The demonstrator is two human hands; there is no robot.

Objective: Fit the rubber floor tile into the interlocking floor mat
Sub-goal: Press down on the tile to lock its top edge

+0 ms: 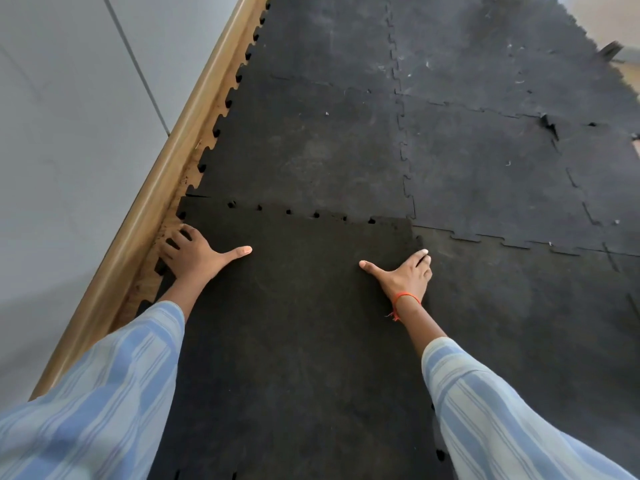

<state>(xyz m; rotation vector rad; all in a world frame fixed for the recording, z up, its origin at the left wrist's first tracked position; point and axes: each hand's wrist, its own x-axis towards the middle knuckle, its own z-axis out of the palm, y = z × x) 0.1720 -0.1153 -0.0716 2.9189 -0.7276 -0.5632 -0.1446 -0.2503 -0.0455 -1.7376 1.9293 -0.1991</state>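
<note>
A dark rubber floor tile (304, 306) with toothed edges lies in front of me, its far edge overlapping the joined black floor mat (346, 140). My left hand (195, 254) grips the tile's left edge, fingers curled over it and thumb flat on top. On the right edge, my right hand (403, 273) holds the same way, fingers wrapped around the edge beside the neighbouring mat piece (519, 306). Small gaps show along the tile's far seam, where its teeth sit on top of the mat.
A wooden skirting strip (166, 174) and a grey wall (69, 133) run along the left, close to the tile's left edge. The mat stretches far ahead, with a torn spot (549, 126) at the right and bare floor (613, 19) beyond it.
</note>
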